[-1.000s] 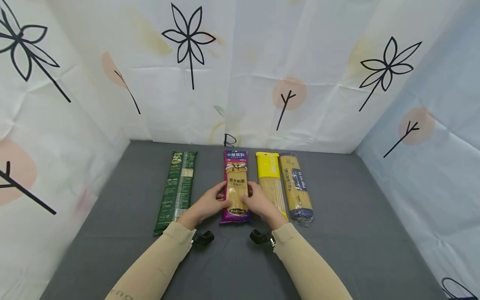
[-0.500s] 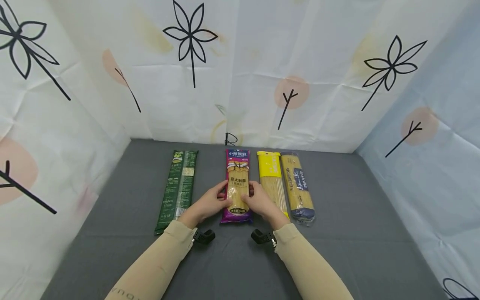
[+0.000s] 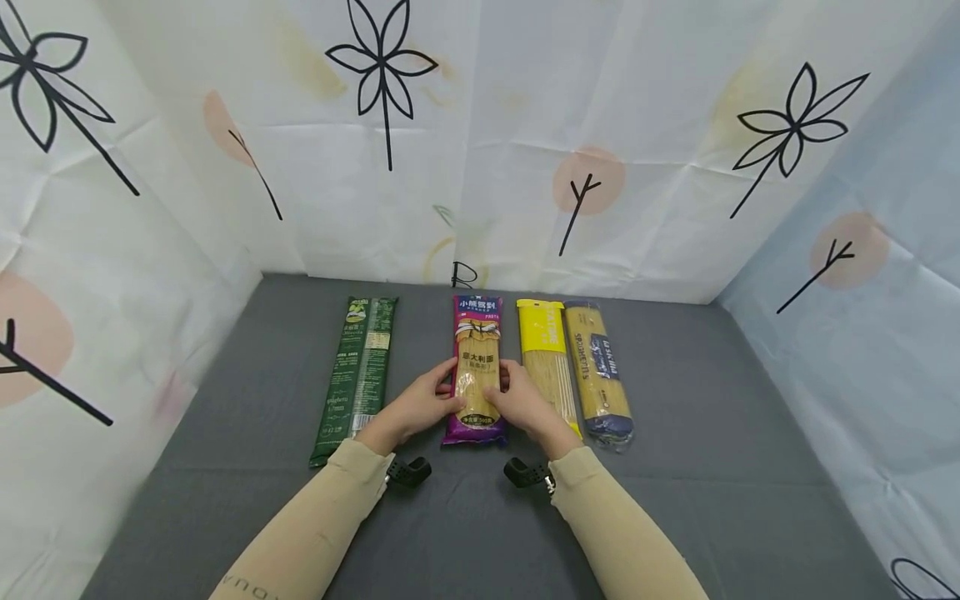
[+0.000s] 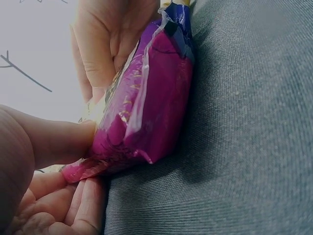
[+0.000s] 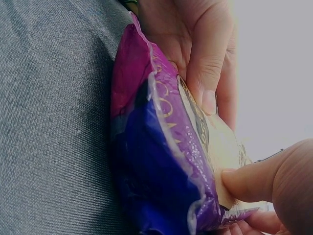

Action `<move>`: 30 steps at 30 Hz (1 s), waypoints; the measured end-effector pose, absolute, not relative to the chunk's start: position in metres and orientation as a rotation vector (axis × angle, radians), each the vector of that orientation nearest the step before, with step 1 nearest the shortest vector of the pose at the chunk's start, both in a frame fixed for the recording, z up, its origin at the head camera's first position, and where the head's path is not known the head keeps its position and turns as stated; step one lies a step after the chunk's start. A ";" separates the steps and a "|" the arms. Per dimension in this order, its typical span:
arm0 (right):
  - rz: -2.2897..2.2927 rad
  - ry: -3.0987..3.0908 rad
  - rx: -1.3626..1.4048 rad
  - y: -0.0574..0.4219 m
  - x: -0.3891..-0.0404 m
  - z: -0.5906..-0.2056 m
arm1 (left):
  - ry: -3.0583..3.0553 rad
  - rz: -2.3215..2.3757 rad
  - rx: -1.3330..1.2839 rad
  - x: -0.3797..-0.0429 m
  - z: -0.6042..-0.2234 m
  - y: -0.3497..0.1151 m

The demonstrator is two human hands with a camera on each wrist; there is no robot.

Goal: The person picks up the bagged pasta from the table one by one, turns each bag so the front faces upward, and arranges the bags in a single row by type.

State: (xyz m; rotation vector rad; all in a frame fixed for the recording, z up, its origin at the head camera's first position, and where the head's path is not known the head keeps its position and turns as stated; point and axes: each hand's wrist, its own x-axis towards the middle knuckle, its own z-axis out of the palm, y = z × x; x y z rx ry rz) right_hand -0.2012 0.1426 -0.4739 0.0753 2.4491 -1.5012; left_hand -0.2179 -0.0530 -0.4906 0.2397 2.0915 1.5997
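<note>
A purple packet of spaghetti (image 3: pixel 477 367) lies flat on the grey cloth, its pasta showing through a clear window. My left hand (image 3: pixel 420 410) grips its left edge near the lower end. Opposite, my right hand (image 3: pixel 527 407) grips the right edge. In the left wrist view, the left thumb (image 4: pixel 63 142) presses on top while the fingers tuck in at the packet's side. The right wrist view has the right thumb (image 5: pixel 254 181) pressing the top face; the right fingers are mostly hidden by the packet.
To the left lies a dark green spaghetti packet (image 3: pixel 355 375). On the right, a yellow-topped noodle packet (image 3: pixel 546 354) sits beside a spaghetti packet with a blue label (image 3: pixel 600 371). A white patterned curtain (image 3: pixel 510 100) borders the grey tabletop (image 3: pixel 720 450) behind and at the sides.
The head view has shifted slightly. Both hands keep the same hold, and the packets stay in place relative to one another.
</note>
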 end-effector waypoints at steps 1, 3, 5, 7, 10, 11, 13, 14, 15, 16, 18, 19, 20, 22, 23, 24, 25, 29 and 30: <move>-1.498 2.451 0.081 0.142 -0.201 -0.473 | 2.089 1.601 0.239 -0.218 -0.490 -0.053; -1.494 2.453 0.088 0.142 -0.201 -0.472 | 2.087 1.603 0.236 -0.218 -0.489 -0.053; -1.489 2.456 0.100 0.141 -0.201 -0.470 | 2.088 1.604 0.232 -0.218 -0.488 -0.053; -1.486 2.458 0.106 0.141 -0.201 -0.468 | 2.087 1.607 0.230 -0.219 -0.487 -0.053; -1.484 2.467 0.117 0.139 -0.200 -0.466 | 2.090 1.600 0.219 -0.219 -0.486 -0.053; -1.485 2.475 0.119 0.139 -0.200 -0.466 | 2.097 1.595 0.215 -0.219 -0.486 -0.052; -1.486 2.508 0.124 0.137 -0.199 -0.468 | 2.117 1.582 0.207 -0.218 -0.485 -0.051; -1.488 2.533 0.121 0.136 -0.198 -0.469 | 2.135 1.572 0.212 -0.218 -0.485 -0.051; -1.482 2.570 0.118 0.135 -0.196 -0.470 | 2.153 1.563 0.220 -0.217 -0.485 -0.051; -1.472 2.616 0.112 0.134 -0.194 -0.470 | 2.176 1.557 0.236 -0.217 -0.484 -0.052; -1.452 2.718 0.100 0.129 -0.190 -0.469 | 2.217 1.544 0.272 -0.217 -0.481 -0.056; -1.451 2.769 0.085 0.127 -0.188 -0.467 | 2.235 1.544 0.295 -0.217 -0.479 -0.059; -1.456 2.815 0.073 0.124 -0.185 -0.465 | 2.252 1.549 0.320 -0.218 -0.477 -0.063; -1.490 2.868 0.044 0.118 -0.181 -0.460 | 2.284 1.558 0.352 -0.219 -0.471 -0.072; -1.516 2.874 0.018 0.114 -0.180 -0.458 | 2.301 1.564 0.355 -0.220 -0.467 -0.077; -1.539 2.869 -0.013 0.111 -0.178 -0.456 | 2.321 1.572 0.356 -0.221 -0.464 -0.082; -1.566 2.849 -0.045 0.108 -0.177 -0.454 | 2.339 1.584 0.355 -0.222 -0.461 -0.087; -1.622 2.742 -0.113 0.095 -0.173 -0.449 | 2.422 1.595 0.319 -0.224 -0.449 -0.110; -1.642 2.717 -0.127 0.092 -0.172 -0.447 | 2.440 1.597 0.311 -0.225 -0.447 -0.116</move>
